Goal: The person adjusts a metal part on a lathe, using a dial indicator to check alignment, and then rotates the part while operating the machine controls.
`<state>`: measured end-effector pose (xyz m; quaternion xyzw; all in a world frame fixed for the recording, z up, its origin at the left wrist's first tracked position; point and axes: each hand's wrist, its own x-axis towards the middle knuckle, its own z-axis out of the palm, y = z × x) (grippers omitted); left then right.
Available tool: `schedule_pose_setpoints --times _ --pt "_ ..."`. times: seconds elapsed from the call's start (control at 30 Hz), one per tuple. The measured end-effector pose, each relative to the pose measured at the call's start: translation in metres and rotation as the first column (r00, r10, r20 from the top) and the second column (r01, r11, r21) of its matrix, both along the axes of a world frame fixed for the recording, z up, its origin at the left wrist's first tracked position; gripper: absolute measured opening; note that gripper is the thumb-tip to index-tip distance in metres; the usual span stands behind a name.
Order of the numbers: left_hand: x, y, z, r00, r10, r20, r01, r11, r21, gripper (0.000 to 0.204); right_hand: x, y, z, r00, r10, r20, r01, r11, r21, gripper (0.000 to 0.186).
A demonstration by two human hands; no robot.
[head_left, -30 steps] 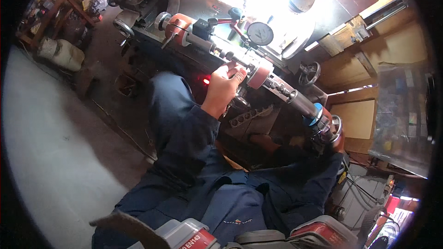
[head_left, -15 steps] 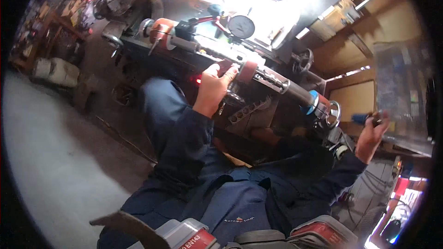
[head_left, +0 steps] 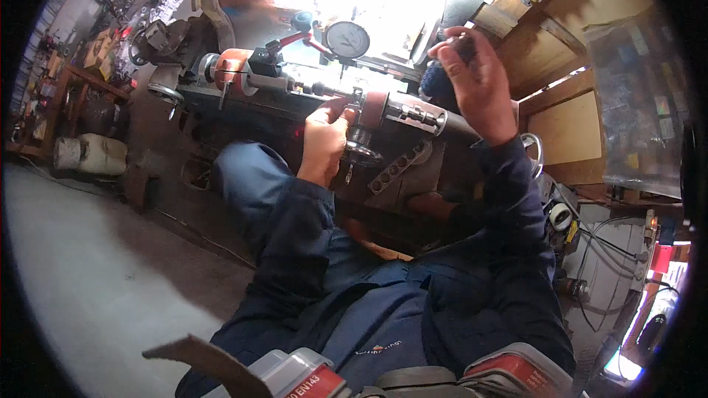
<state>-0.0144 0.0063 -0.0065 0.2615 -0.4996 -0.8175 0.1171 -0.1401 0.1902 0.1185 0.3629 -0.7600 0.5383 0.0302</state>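
Note:
A bench machine with a long cylindrical bed (head_left: 457, 131) runs slantwise across the far middle. My left hand (head_left: 323, 138) reaches to its near side, with thumb and fingers closed at a small metal fitting (head_left: 355, 99); what they pinch is hidden. Beside those fingers is a reddish-brown ring (head_left: 374, 109) around the bed. My right hand (head_left: 483, 85) is raised over the bed's right part, fingers curled round a dark blue brush-like thing (head_left: 436, 81). A round dial gauge (head_left: 346, 40) on a red-and-black arm stands just beyond the left hand.
Below the bed hang a handwheel (head_left: 363, 152) and a metal strip with round holes (head_left: 398, 168). Another handwheel (head_left: 532, 155) is at the right end. A bright lamp glares behind the gauge. Wooden panels (head_left: 564, 125) and a clear plastic sheet (head_left: 641, 103) stand at right.
My right hand has swung up and left from the far right, bringing the blue brush-like thing over the bed. The left hand stays by the metal fitting. The view has shifted slightly.

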Motion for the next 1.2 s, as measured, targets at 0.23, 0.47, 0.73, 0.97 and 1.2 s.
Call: schedule_pose_setpoints --times 0.23,0.47,0.73,0.97,1.2 --pt "-0.003 -0.002 -0.013 0.999 0.041 0.006 -0.04 0.987 -0.157 0.025 0.001 -0.017 -0.023 0.998 -0.053 -0.034 0.056 0.991 0.121 0.035" --pt "-0.003 -0.004 -0.017 1.0 0.008 0.025 -0.005 0.989 -0.147 0.033 0.004 -0.021 -0.013 0.99 -0.095 -0.102 0.113 0.976 0.188 0.025" --pt "-0.004 -0.006 -0.014 1.0 -0.018 -0.006 0.017 0.98 -0.198 0.023 0.012 -0.017 -0.004 0.979 -0.086 -0.186 0.115 0.981 0.153 0.021" --pt "-0.003 -0.011 -0.025 0.993 -0.084 -0.083 0.051 0.94 -0.337 0.018 0.043 0.064 0.045 0.886 -0.442 -0.139 0.421 0.894 -0.157 0.009" --pt "0.012 -0.01 0.005 0.996 -0.054 -0.07 0.014 0.879 -0.476 0.014 0.037 0.223 -0.019 0.794 -0.548 -0.265 0.608 0.734 0.303 0.022"
